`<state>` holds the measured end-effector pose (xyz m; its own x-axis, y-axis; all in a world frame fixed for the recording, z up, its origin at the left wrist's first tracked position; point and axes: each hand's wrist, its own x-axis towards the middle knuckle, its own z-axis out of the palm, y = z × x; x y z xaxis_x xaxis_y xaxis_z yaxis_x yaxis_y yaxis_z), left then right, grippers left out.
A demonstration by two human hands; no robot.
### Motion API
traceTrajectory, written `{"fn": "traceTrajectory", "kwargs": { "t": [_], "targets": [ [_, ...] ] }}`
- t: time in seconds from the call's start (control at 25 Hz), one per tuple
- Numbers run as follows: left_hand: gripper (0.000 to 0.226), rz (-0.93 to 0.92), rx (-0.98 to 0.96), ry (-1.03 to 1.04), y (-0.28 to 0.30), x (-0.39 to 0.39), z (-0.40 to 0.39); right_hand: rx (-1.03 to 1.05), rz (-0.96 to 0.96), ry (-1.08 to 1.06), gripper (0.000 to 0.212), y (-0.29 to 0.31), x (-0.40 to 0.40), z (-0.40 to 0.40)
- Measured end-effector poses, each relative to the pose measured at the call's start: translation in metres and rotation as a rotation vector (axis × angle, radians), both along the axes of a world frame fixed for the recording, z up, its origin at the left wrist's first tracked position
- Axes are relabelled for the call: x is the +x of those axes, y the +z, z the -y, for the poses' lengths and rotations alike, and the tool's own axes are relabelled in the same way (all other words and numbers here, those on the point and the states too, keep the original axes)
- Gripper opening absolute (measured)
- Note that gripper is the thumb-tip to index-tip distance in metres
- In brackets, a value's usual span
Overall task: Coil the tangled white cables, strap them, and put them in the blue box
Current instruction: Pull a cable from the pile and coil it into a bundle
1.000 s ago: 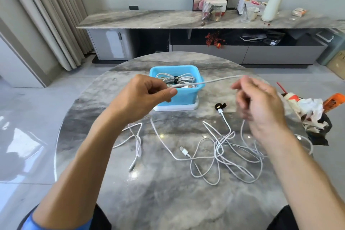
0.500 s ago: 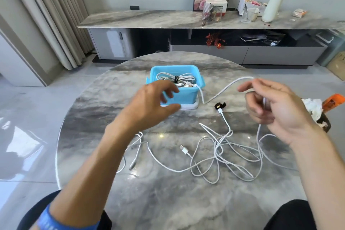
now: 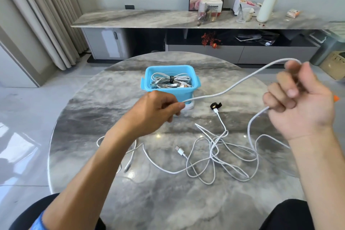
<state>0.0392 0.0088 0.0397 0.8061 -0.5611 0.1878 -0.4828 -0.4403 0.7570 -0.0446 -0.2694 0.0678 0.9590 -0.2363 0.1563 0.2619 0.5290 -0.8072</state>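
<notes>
A white cable (image 3: pixel 226 89) stretches in the air between my two hands. My left hand (image 3: pixel 158 110) pinches one end just in front of the blue box (image 3: pixel 188 92). My right hand (image 3: pixel 300 99) is raised at the right, fingers curled round the cable, which loops over them and drops to the table. More tangled white cables (image 3: pixel 218 153) lie on the marble table, with a USB plug (image 3: pixel 179 150) showing. A black strap (image 3: pixel 215 106) lies by the box. Inside the box sits a strapped cable bundle (image 3: pixel 170 81).
The round marble table (image 3: pixel 93 110) ends close at left and right. Another white cable (image 3: pixel 130 157) lies under my left forearm. An orange object (image 3: pixel 336 98) peeks out behind my right hand. A long sideboard (image 3: pixel 168 18) with clutter stands behind the table.
My left hand let go, then pinched the cable again lower, in front of the box. My right hand rose and moved right, drawing the cable out into a longer loop.
</notes>
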Motion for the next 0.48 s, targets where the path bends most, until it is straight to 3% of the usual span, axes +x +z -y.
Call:
{"fn": "traceTrajectory", "kwargs": {
  "t": [0.08, 0.16, 0.2, 0.24, 0.28, 0.36, 0.4, 0.48],
  "targets": [
    [0.03, -0.09, -0.128, 0.064, 0.004, 0.002, -0.004, -0.245, -0.279, -0.059, 0.031, -0.011, 0.007, 0.008],
    [0.033, -0.148, -0.291, 0.161, 0.009, 0.003, -0.004, -0.929, -0.632, -0.097, 0.03, -0.024, 0.009, 0.008],
    [0.034, -0.152, -0.319, 0.18, 0.01, 0.002, -0.004, -1.217, -0.684, -0.081, 0.049, -0.027, 0.008, 0.0],
    [0.034, -0.167, -0.327, 0.163, 0.011, 0.001, -0.003, -1.38, -0.603, -0.065, 0.064, -0.028, 0.008, -0.01],
    [0.034, -0.2, -0.331, 0.125, 0.01, -0.002, -0.001, -1.374, -0.464, -0.042, 0.067, -0.026, 0.008, -0.022],
    [0.033, -0.286, -0.367, 0.025, 0.01, -0.007, 0.002, -1.248, -0.173, -0.024, 0.043, -0.021, 0.011, -0.043],
    [0.033, -0.29, -0.377, -0.001, 0.01, -0.009, 0.004, -1.312, -0.068, -0.074, 0.031, -0.022, 0.012, -0.054],
    [0.032, -0.252, -0.397, 0.018, 0.011, -0.011, 0.007, -1.462, 0.031, -0.107, 0.043, -0.032, 0.017, -0.062]
  ]
}}
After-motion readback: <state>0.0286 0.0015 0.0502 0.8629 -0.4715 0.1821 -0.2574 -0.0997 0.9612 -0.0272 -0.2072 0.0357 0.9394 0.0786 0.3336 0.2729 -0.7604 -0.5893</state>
